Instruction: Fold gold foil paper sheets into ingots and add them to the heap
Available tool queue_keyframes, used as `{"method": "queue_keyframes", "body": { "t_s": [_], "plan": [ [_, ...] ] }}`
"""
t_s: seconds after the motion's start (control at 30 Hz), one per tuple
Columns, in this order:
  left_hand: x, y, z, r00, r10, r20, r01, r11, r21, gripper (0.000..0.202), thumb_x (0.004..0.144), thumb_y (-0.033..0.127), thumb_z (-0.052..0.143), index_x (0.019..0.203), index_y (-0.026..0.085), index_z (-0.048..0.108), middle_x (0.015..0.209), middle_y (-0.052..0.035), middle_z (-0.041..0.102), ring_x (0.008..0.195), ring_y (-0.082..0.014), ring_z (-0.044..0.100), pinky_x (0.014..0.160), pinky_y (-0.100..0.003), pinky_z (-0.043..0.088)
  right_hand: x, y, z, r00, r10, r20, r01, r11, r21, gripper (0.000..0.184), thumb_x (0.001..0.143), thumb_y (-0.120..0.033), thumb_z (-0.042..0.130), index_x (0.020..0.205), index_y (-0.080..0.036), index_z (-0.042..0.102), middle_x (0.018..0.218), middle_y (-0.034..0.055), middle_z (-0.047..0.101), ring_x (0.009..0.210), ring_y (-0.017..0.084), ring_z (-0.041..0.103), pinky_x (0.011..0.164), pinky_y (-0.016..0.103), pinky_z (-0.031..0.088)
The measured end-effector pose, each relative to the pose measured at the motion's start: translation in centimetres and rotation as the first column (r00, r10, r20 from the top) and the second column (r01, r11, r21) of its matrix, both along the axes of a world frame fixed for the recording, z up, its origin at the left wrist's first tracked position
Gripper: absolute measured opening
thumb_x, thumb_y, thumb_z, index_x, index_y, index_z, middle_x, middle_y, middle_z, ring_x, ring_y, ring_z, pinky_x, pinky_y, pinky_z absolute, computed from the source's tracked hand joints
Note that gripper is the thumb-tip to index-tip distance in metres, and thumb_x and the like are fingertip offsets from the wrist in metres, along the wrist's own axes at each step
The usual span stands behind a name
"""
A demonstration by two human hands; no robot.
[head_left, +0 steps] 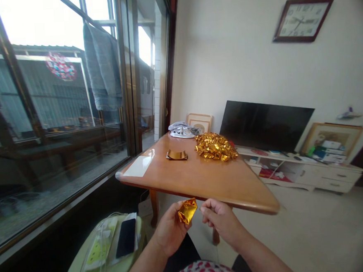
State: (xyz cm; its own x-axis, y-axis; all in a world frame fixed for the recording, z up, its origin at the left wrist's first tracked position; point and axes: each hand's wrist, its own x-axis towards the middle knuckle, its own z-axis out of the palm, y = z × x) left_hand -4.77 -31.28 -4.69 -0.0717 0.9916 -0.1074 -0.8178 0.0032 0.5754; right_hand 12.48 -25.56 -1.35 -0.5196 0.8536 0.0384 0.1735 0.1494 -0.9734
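My left hand (171, 230) grips a folded piece of shiny gold foil paper (187, 211) in front of the table's near edge. Close by on the right is my right hand (217, 218), its fingers curled and pinched together, apart from the foil; whether anything small is between them cannot be made out. On the table lies a short stack of flat gold foil sheets (177, 154), slightly curved. Beyond it to the right rises a heap of folded gold foil pieces (216, 147).
The wooden table (197, 180) carries a white sheet (138, 166) at its left corner and a grey-white bundle (185, 130) at the back. A green stool (75, 265) at my left holds a phone (126, 238) and a power strip (99, 245). A television (266, 124) stands behind.
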Motion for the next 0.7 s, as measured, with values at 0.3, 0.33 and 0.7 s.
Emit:
{"method": "queue_keyframes", "body": {
  "t_s": [0.3,0.33,0.7],
  "plan": [
    [0.2,-0.4,0.3,0.994,0.013,-0.111,-0.016,0.999,-0.028,0.017,0.085,0.031,0.066,0.088,0.015,0.071,0.085,-0.0050,0.072,0.073,-0.0151,0.065,0.063,-0.024,0.047,-0.1,0.0,-0.1,0.995,0.018,0.098,-0.032,0.988,0.151,0.020,0.089,-0.038,0.056,0.082,-0.020,0.059,0.069,-0.0013,0.064,0.061,0.013,0.053,0.058,0.025,0.041],
    [0.3,-0.4,0.4,0.993,0.012,-0.122,-0.016,0.999,-0.030,0.018,0.084,0.032,0.067,0.088,0.015,0.071,0.085,-0.0047,0.072,0.073,-0.0153,0.065,0.063,-0.023,0.047,-0.1,-0.1,0.1,0.992,0.013,0.124,-0.035,0.984,0.176,0.019,0.089,-0.037,0.055,0.081,-0.020,0.059,0.068,-0.0013,0.064,0.061,0.013,0.052,0.058,0.025,0.041],
    [0.6,-0.5,0.2,0.985,0.002,-0.175,-0.005,1.000,-0.019,0.021,0.082,0.035,0.066,0.085,0.014,0.069,0.079,-0.0041,0.065,0.074,-0.0157,0.063,0.064,-0.024,0.047,-0.4,-1.7,0.8,0.923,-0.067,0.379,-0.138,0.863,0.487,0.023,0.092,-0.031,0.050,0.071,-0.022,0.050,0.063,-0.0030,0.057,0.060,0.014,0.052,0.056,0.026,0.028]
  ]
}}
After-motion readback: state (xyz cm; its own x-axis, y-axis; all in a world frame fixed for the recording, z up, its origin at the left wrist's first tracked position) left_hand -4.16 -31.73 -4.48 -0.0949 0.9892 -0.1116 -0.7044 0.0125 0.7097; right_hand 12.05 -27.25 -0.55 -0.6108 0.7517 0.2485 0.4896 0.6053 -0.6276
